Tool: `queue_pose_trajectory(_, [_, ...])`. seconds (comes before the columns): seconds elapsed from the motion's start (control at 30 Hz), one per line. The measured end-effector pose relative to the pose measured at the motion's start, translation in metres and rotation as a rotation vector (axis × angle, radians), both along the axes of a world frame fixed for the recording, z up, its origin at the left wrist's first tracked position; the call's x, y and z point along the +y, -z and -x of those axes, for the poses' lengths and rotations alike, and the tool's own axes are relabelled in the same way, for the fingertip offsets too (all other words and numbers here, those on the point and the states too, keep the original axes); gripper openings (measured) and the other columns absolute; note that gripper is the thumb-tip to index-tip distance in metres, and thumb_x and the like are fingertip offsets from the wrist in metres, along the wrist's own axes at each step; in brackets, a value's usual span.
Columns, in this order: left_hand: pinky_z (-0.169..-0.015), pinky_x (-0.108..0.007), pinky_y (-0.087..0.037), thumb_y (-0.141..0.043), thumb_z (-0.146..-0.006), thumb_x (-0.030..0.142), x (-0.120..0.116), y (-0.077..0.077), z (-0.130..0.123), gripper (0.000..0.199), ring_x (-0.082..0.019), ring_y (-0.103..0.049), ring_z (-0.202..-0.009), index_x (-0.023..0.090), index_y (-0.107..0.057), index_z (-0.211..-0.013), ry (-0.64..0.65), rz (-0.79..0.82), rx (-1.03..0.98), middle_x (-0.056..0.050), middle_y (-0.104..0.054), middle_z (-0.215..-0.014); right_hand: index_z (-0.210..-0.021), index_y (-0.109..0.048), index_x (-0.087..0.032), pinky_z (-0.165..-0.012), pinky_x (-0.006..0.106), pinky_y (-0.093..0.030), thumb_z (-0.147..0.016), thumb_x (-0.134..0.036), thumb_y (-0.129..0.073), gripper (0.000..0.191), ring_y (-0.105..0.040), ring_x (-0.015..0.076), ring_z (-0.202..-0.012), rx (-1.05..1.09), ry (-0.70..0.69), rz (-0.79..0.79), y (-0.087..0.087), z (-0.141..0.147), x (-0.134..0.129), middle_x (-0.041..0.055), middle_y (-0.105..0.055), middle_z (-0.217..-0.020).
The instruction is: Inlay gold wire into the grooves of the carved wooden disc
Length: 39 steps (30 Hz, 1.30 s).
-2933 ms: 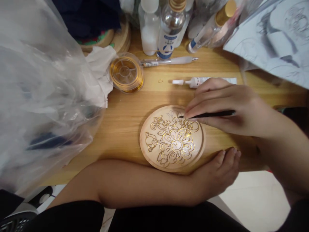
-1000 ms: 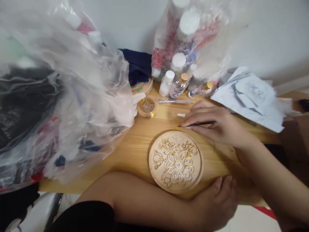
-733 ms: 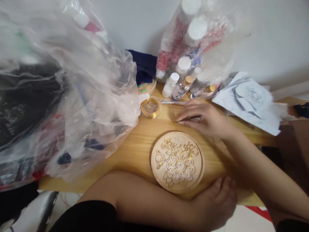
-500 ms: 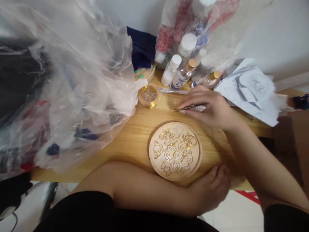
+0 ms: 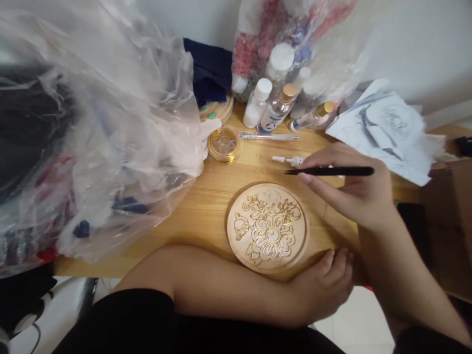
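Note:
Between the thumb and fingers of my right hand [image 5: 346, 184] are dark tweezers [image 5: 339, 171], pointing left over the table above the disc. A white-tipped small tube [image 5: 291, 160] lies just beyond them. Tiny gold wire pieces [image 5: 259, 171] rest on the wood left of the tweezer tips. The round wooden disc [image 5: 239, 255] bears a flower pattern in gold wire [image 5: 273, 235]. My left hand [image 5: 324, 290] rests at the table's front edge, right of the disc's lower side, fingers curled together; whether it holds anything is hidden.
A spool of gold wire [image 5: 224, 143] and a pen [image 5: 271, 136] lie behind the disc. Several bottles, one with a white cap [image 5: 263, 89], stand at the back. Large plastic bags [image 5: 147, 128] fill the left; papers with drawings [image 5: 383, 125] lie at the right.
My right hand has moved right and turned, drawing the tweezers away from the gold wire pieces and uncovering the small tube and the pen's tip. My left hand has barely moved.

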<state>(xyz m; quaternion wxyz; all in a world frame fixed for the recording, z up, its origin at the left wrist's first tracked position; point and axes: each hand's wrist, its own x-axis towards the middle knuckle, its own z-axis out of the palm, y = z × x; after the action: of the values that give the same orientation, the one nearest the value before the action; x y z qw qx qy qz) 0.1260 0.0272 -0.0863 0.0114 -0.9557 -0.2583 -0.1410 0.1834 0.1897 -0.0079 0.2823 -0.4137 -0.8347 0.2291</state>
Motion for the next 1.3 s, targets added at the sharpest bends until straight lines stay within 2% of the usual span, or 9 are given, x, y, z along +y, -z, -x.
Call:
queue_pose_trajectory(0.13, [-0.108, -0.047, -0.028, -0.026, -0.096, 0.017, 0.000, 0.001, 0.003, 0.045, -0.031, -0.043, -0.130, 0.003, -0.046, -0.134, 0.024, 0.002, -0.022, -0.020, -0.046, -0.139, -0.090, -0.066, -0.025, -0.068, 0.034, -0.053, -0.080, -0.021, -0.065, 0.011, -0.065, 0.0188, -0.076, -0.020, 0.044, 0.028, 0.012, -0.016, -0.013, 0.0018, -0.069, -0.084])
queue_pose_trajectory(0.27, [-0.106, -0.048, -0.028, -0.030, -0.095, 0.018, 0.001, 0.002, 0.003, 0.042, -0.031, -0.047, -0.127, 0.007, -0.053, -0.128, 0.001, -0.017, -0.101, -0.016, -0.055, -0.132, -0.099, -0.064, -0.023, -0.076, 0.035, -0.053, -0.083, -0.017, -0.060, 0.017, -0.066, 0.0198, -0.086, -0.094, -0.028, -0.045, 0.025, -0.023, -0.016, 0.0047, -0.070, -0.092])
queue_pose_trajectory(0.37, [-0.106, -0.047, -0.029, -0.033, -0.095, 0.018, 0.000, 0.003, 0.002, 0.040, -0.031, -0.048, -0.126, 0.009, -0.056, -0.126, -0.028, -0.032, -0.129, -0.014, -0.058, -0.129, -0.099, -0.064, -0.020, -0.079, 0.039, -0.053, -0.085, -0.017, -0.056, 0.016, -0.065, 0.0228, -0.093, -0.255, -0.129, -0.095, 0.026, -0.025, -0.018, 0.0077, -0.070, -0.098])
queue_pose_trajectory(0.53, [-0.108, -0.048, -0.027, -0.031, -0.095, 0.019, 0.000, 0.001, 0.003, 0.042, -0.031, -0.046, -0.127, 0.008, -0.053, -0.129, 0.007, -0.043, -0.069, -0.015, -0.054, -0.133, -0.096, -0.065, -0.020, -0.081, 0.038, -0.050, -0.089, -0.014, -0.050, 0.018, -0.062, 0.0234, -0.100, -0.384, -0.138, -0.149, 0.025, -0.032, -0.022, 0.0059, -0.068, -0.109])
queue_pose_trajectory(0.63, [-0.109, -0.049, -0.026, -0.028, -0.096, 0.020, 0.001, -0.001, 0.004, 0.045, -0.032, -0.042, -0.130, 0.005, -0.046, -0.134, 0.017, -0.054, 0.016, -0.018, -0.048, -0.138, -0.098, -0.065, -0.022, -0.079, 0.037, -0.048, -0.089, -0.017, -0.051, 0.018, -0.061, 0.0215, -0.092, -0.348, -0.011, -0.235, 0.027, -0.040, -0.020, 0.0052, -0.068, -0.102])
queue_pose_trajectory(0.77, [-0.110, -0.048, -0.026, -0.026, -0.096, 0.022, 0.001, -0.003, 0.004, 0.047, -0.032, -0.041, -0.132, 0.005, -0.043, -0.137, 0.007, -0.067, 0.044, -0.018, -0.044, -0.141, -0.116, -0.059, -0.015, -0.086, 0.045, -0.044, -0.086, -0.032, -0.058, 0.035, -0.055, 0.0301, -0.104, -0.442, 0.315, -0.271, 0.033, -0.053, -0.009, 0.0151, -0.061, -0.115])
queue_pose_trajectory(0.87, [-0.109, -0.048, -0.025, -0.026, -0.096, 0.021, 0.001, -0.005, 0.004, 0.046, -0.032, -0.041, -0.131, 0.007, -0.045, -0.135, 0.021, -0.068, 0.038, -0.017, -0.047, -0.140, -0.123, -0.056, -0.012, -0.090, 0.047, -0.043, -0.084, -0.040, -0.059, 0.048, -0.051, 0.0320, -0.109, -0.489, 0.341, -0.163, 0.041, -0.062, 0.000, 0.0183, -0.057, -0.121])
queue_pose_trajectory(1.1, [-0.109, -0.049, -0.022, -0.026, -0.096, 0.021, 0.002, -0.009, 0.005, 0.045, -0.031, -0.042, -0.131, 0.010, -0.045, -0.135, 0.033, -0.120, 0.119, -0.016, -0.047, -0.140, -0.097, -0.069, -0.020, -0.085, 0.043, -0.045, -0.072, -0.030, -0.073, 0.027, -0.055, 0.0279, -0.097, -0.314, 0.277, -0.131, 0.056, -0.074, 0.017, 0.0105, -0.061, -0.107])
queue_pose_trajectory(1.3, [-0.108, -0.047, -0.026, -0.030, -0.096, 0.023, -0.007, -0.011, 0.001, 0.043, -0.030, -0.045, -0.129, 0.011, -0.048, -0.133, 0.022, -0.248, 0.159, -0.014, -0.050, -0.137, -0.092, -0.064, -0.017, -0.077, 0.037, -0.048, -0.077, -0.028, -0.067, 0.019, -0.061, 0.0225, -0.085, -0.056, 0.162, -0.114, 0.041, -0.070, 0.014, 0.0086, -0.066, -0.092])
